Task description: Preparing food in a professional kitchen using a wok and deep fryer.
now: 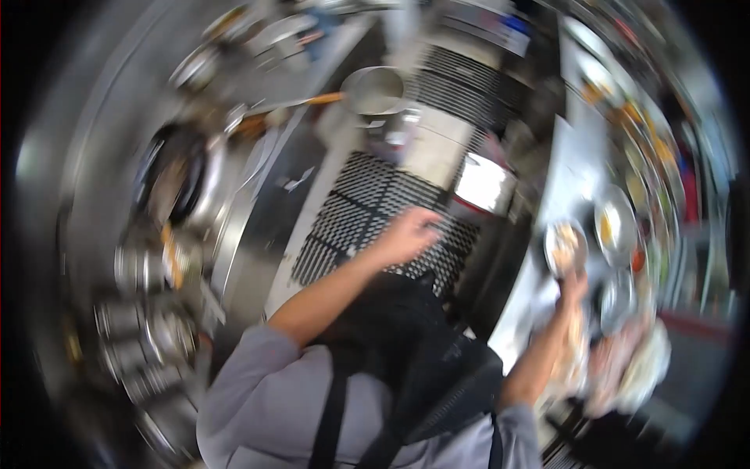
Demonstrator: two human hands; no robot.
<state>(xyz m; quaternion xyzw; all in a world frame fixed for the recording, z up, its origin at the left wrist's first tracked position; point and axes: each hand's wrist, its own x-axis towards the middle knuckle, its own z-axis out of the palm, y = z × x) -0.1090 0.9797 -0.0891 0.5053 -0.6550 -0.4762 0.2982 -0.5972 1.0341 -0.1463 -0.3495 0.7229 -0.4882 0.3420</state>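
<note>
My left hand (413, 234) hangs over the black rubber floor mat (357, 199), its fingers partly curled; nothing shows in it, though motion blurs it. On the right, my right hand (573, 287) is at the near edge of a small round metal bowl (548, 252) with pale food pieces (565, 240) in it. Blur hides how the fingers meet the rim. Just beyond stands another metal bowl (615, 231) with something yellow inside, and a third bowl (618, 299) is nearer to me.
A white counter (562, 170) runs along my right, with plastic bags (644, 357) at its near end. Steel pots (126, 346) and a dark pan (176, 170) line the left. Ahead, a large pot (375, 91) and a white-topped container (483, 182) stand low by the mats.
</note>
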